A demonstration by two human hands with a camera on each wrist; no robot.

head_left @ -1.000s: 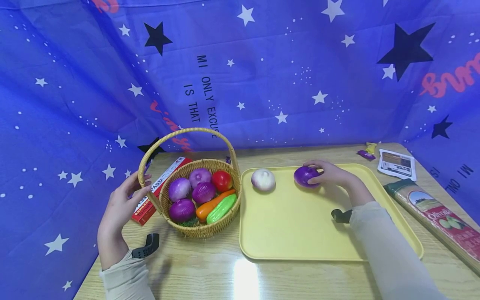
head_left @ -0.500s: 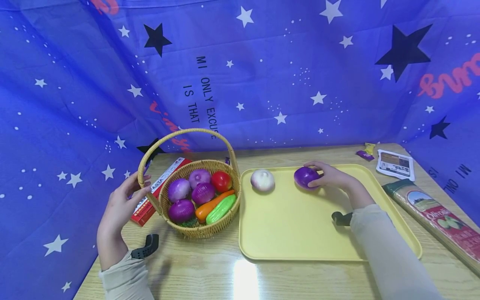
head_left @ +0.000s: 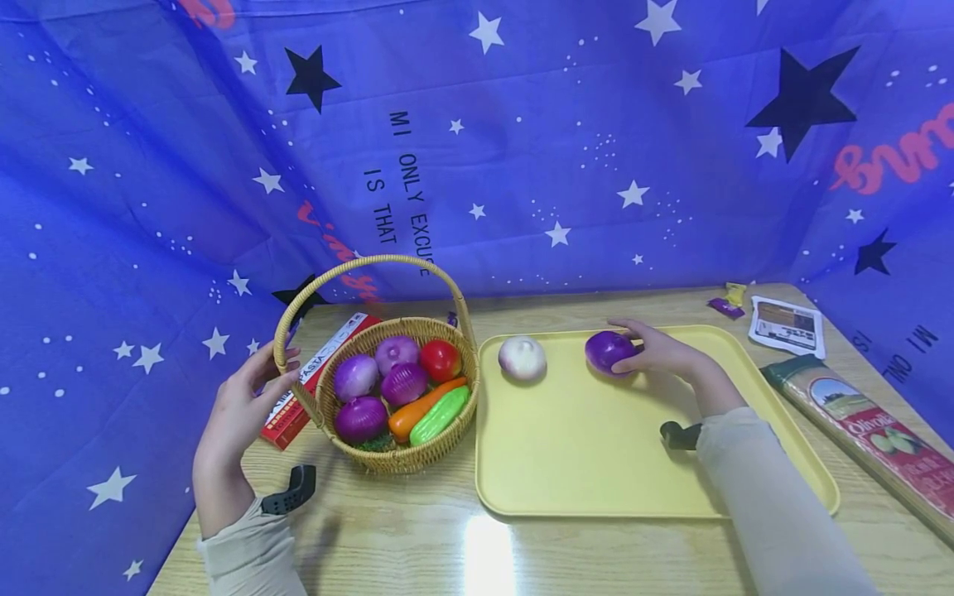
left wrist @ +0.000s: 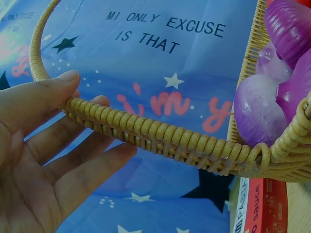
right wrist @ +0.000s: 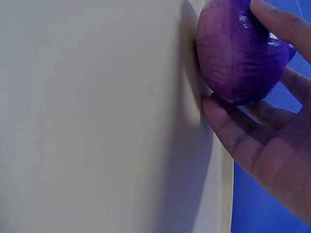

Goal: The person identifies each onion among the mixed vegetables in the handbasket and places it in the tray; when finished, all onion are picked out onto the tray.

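A wicker basket (head_left: 395, 458) stands left of a yellow tray (head_left: 596, 447). It holds several purple onions (head_left: 361, 416), a tomato (head_left: 441, 359), a carrot (head_left: 414, 411) and a cucumber (head_left: 443, 414). My left hand (head_left: 279, 368) pinches the basket handle (left wrist: 160, 138) low on its left side, thumb in front and fingers (left wrist: 97, 160) behind. On the tray's far part lie a white onion (head_left: 522, 358) and a purple onion (head_left: 607, 350) (right wrist: 238, 58). My right hand (head_left: 632, 348) grips that purple onion, which rests on the tray, with fingers (right wrist: 282, 24) curled round it.
A red pasta box (head_left: 316, 372) lies behind the basket at the left. A long spaghetti pack (head_left: 872, 430), a small printed packet (head_left: 786, 325) and candy wrappers (head_left: 729, 305) lie right of the tray. Blue star-printed cloth (head_left: 522, 124) walls in the table (head_left: 417, 546) at back and sides.
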